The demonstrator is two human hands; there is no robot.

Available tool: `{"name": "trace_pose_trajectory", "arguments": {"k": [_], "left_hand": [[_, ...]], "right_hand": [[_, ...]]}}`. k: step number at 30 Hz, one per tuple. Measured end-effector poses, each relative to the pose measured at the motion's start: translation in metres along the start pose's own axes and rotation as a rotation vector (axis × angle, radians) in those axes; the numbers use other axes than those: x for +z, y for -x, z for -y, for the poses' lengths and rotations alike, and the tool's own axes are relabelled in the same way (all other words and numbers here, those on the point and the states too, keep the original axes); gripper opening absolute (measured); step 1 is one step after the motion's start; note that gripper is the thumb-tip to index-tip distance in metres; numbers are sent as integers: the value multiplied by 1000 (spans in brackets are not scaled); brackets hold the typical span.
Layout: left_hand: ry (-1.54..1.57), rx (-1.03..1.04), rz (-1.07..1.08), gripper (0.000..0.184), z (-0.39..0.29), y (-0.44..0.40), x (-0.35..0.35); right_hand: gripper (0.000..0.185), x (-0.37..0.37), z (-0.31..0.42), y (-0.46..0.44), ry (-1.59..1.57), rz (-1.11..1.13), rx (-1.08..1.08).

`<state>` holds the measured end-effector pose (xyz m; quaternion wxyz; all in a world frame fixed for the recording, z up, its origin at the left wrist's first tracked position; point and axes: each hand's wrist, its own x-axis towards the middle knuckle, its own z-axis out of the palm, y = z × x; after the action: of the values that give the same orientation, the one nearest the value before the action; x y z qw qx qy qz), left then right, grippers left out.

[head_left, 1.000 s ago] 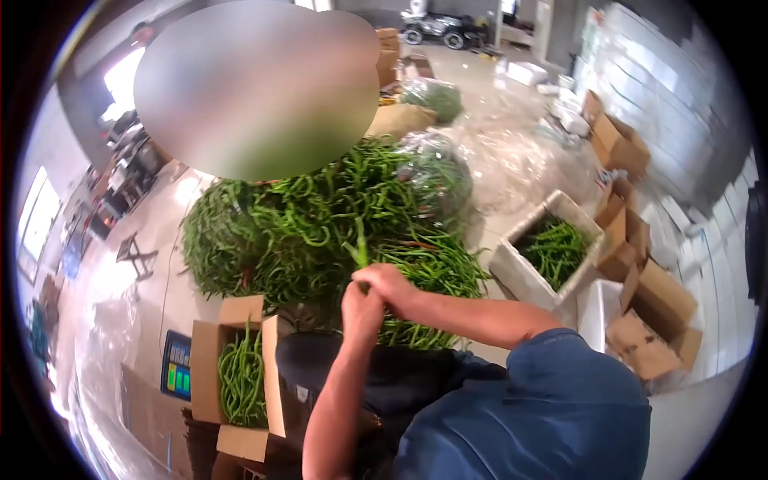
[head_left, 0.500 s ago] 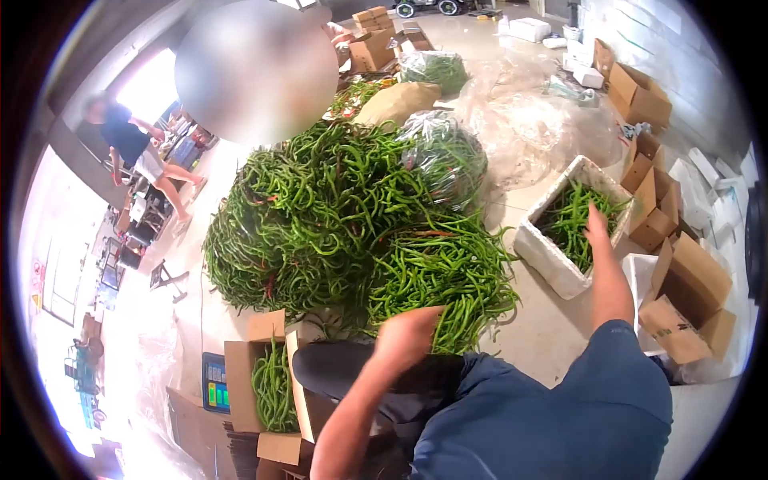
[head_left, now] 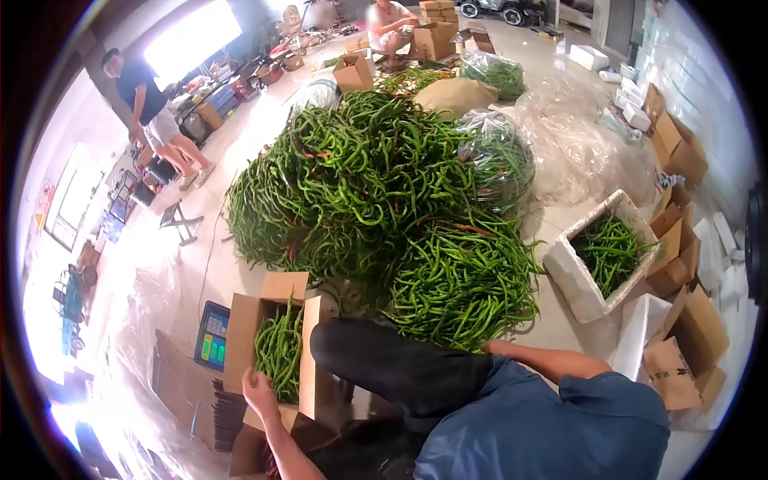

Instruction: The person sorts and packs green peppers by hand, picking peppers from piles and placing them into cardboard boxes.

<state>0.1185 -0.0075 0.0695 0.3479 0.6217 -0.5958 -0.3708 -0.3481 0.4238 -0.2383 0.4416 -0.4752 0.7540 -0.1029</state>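
Observation:
My left hand is at the near left corner of an open cardboard box holding long green peppers. Its fingers are slightly bent and apart, with nothing visible in them. Beyond my bent knee, my right hand rests low at the near edge of a loose heap of green peppers. Its fingers are mostly hidden, so their grip does not show. A taller pile of darker, curled peppers rises behind that heap. To the right, a white foam box contains more green peppers.
A scale with a lit display lies left of the cardboard box. Empty cartons line the right side. Clear plastic sheeting covers floor behind the foam box. One person stands at left; another sits at the back.
My left hand has moved from above my knee, left and down to the cardboard box. My right hand has left the foam box for the near edge of the pepper heap. The view has shifted.

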Motion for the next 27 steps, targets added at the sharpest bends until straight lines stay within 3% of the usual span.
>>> {"name": "trace_pose_trajectory", "arguments": {"k": [1,4,6,7,8,9,10,13,14,16,18,19,21,25,26,27], "left_hand": [[-111,-91,-22,44,24,2,-4],[52,83,-3,42,9,20,-12],[108,123,73,45,13,18,-4],[86,112,133,48,10,24,-6],[78,96,148,48,11,29,-9],[70,87,150,49,13,30,-11],[74,67,144,49,17,29,-12],[59,35,144,50,29,28,-21],[46,31,147,50,33,29,-24],[14,21,160,52,41,26,-27],[16,10,164,53,57,21,-34],[-97,92,164,53,66,15,-43],[-322,255,163,54,73,4,-53],[-69,24,172,51,32,36,-49],[-148,-14,174,51,22,41,-43],[-237,-63,177,52,17,47,-47]], "right_hand": [[50,-9,10,-9,-4,-47,-26],[52,-60,75,5,-74,-181,62],[53,-56,44,-8,26,-363,52],[50,-73,47,3,61,-283,162],[45,-74,27,2,3,-376,196],[46,-112,65,44,-94,-488,265],[49,-131,62,63,-183,-577,442],[50,-164,-15,89,-4,-1007,808],[55,-187,-36,120,-166,-929,820],[58,-208,-62,157,-4,-1112,998],[64,-226,-95,193,35,-1059,1097],[77,-240,-95,211,-25,-1004,1119],[79,-243,-134,222,-19,-1014,1121],[70,-236,-136,218,-109,-717,1086],[61,-206,-179,188,-120,-552,864],[55,-211,-141,183,-71,-618,1050]]}}
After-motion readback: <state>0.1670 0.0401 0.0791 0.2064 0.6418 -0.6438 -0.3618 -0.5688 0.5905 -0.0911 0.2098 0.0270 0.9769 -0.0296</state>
